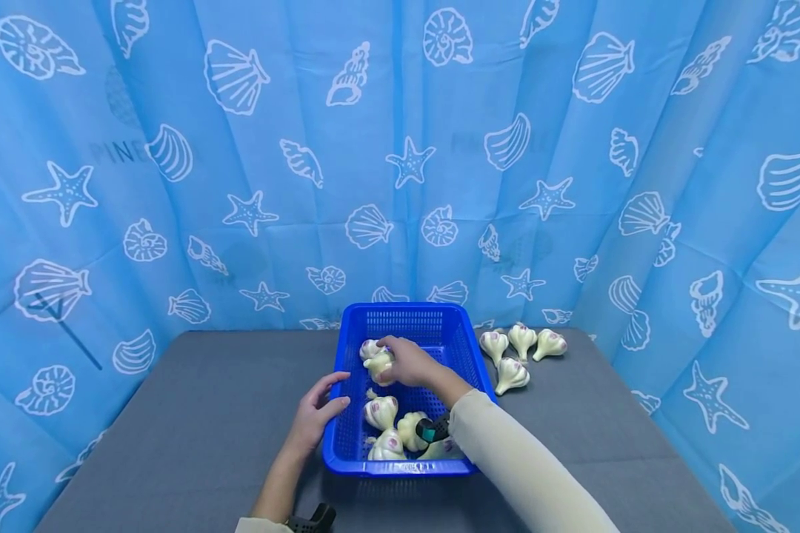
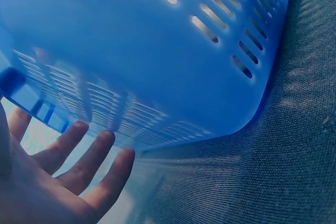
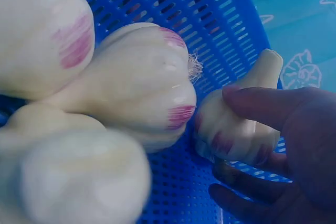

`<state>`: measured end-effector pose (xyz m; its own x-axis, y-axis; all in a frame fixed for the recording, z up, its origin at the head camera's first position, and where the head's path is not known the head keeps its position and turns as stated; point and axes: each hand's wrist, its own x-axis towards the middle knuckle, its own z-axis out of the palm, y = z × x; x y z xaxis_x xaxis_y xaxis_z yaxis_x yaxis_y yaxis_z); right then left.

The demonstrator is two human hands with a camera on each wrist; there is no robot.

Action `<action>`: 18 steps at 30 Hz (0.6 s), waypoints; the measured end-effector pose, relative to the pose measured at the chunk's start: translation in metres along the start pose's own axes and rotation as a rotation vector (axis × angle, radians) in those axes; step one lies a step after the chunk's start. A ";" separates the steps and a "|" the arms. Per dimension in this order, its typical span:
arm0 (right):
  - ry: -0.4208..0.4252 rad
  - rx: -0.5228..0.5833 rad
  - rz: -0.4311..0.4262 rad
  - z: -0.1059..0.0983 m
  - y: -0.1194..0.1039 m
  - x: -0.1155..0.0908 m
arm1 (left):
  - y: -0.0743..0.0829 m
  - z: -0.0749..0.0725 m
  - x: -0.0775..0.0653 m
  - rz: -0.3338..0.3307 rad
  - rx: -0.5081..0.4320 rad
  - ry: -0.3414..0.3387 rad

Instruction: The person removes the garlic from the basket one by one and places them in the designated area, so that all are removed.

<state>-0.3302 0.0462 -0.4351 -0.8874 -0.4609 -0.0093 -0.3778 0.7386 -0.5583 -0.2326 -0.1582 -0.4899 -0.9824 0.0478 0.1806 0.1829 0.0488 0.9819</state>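
Observation:
A blue plastic basket (image 1: 403, 466) with slotted walls stands on the table. My right hand (image 1: 410, 363) reaches inside and grips a garlic bulb (image 3: 239, 124), thumb on one side and fingers on the other. Another bulb (image 1: 370, 348) lies just beyond it by the left wall. My left hand (image 1: 316, 414) rests against the basket's left rim, fingers spread and loosely extended along the outer wall in the left wrist view. Nearer me in the basket lie several more garlic bulbs (image 1: 381, 411), white with purple streaks, partly hidden by the right wrist.
Several garlic bulbs (image 1: 512, 375) lie on the grey-covered table (image 1: 240, 414) to the right of the basket. A blue curtain (image 1: 400, 185) with white shell prints hangs behind the table and along both sides.

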 end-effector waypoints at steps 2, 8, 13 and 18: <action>0.017 0.009 -0.008 -0.003 0.000 -0.001 | -0.001 0.000 -0.001 0.008 -0.005 0.000; 0.089 0.034 -0.005 -0.017 0.001 -0.006 | 0.000 0.001 -0.002 0.017 -0.013 -0.003; 0.145 0.040 0.010 -0.032 0.000 -0.010 | 0.000 0.000 -0.002 0.012 -0.012 0.004; 0.192 0.028 0.000 -0.048 0.003 -0.016 | -0.003 0.000 -0.001 -0.002 0.012 0.009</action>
<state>-0.3299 0.0793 -0.3967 -0.9227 -0.3562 0.1477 -0.3724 0.7236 -0.5812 -0.2319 -0.1581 -0.4928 -0.9831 0.0387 0.1792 0.1813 0.0607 0.9815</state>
